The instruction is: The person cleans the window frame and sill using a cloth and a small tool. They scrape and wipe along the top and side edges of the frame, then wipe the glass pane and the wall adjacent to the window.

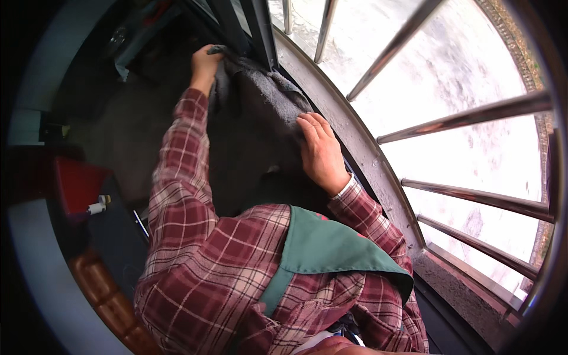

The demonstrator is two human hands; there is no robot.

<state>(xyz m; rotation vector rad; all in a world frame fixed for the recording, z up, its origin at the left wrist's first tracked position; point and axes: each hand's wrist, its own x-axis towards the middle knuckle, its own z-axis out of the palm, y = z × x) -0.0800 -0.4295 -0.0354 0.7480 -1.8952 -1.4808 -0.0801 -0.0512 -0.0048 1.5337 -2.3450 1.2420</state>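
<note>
A grey terry cloth [270, 91] is stretched between my two hands along the inner side of a dark window frame [261, 33]. My left hand [206, 66] grips one end of it, arm reaching far forward. At the cloth's nearer end is my right hand [323, 148], fingers bent over its edge beside the window track. The right thumb is mostly hidden, and the lower part of the cloth fades into shadow.
Outside the frame runs a rough concrete sill [355, 137] with metal railing bars [461, 115] beyond it. To the left, in dim light, are a dark table [117, 235], a red object [82, 184], a small white bottle [96, 208] and a brown padded seat [104, 288].
</note>
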